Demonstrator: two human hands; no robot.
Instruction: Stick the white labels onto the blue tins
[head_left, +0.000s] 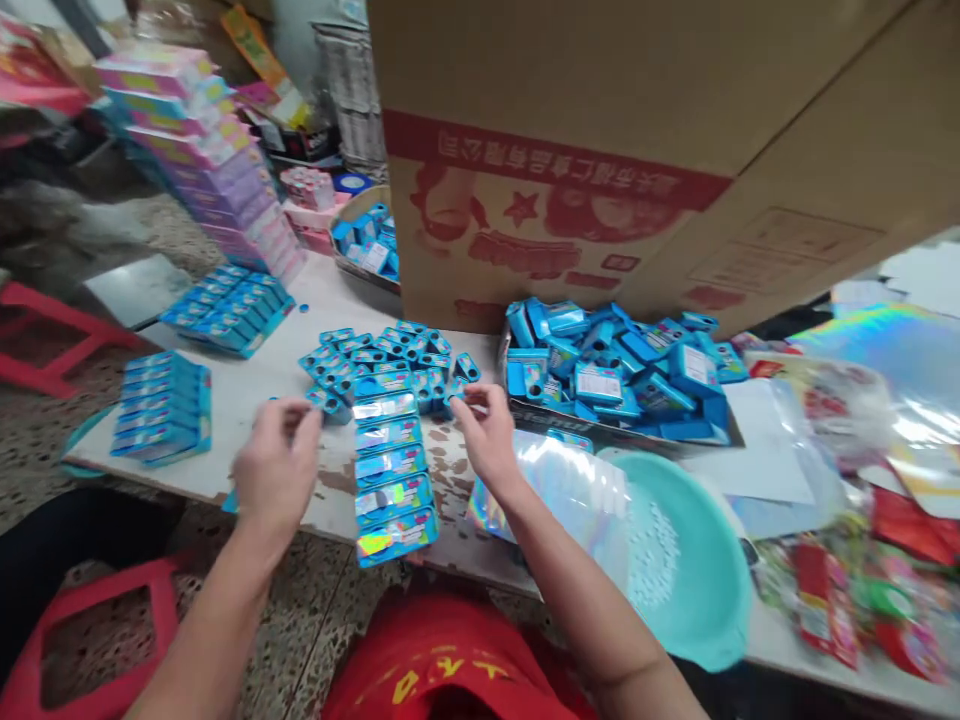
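Note:
My left hand (276, 468) hovers over the white table (255, 380), fingers pinched on a small blue case (324, 402). My right hand (487, 432) pinches another small blue case (454, 392) at the edge of a loose pile of blue cases (382, 355). Between my hands a row of blue cases with shiny labels (390, 470) runs toward me. Both hands are slightly blurred.
A large cardboard box (637, 160) stands behind a tray heaped with blue boxes (615, 370). A teal basin (682, 570) and holographic bags (570, 490) lie to the right. Stacks of blue boxes (161, 405) and pink cartons (202, 150) sit on the left. Red stools (45, 340) stand on the floor.

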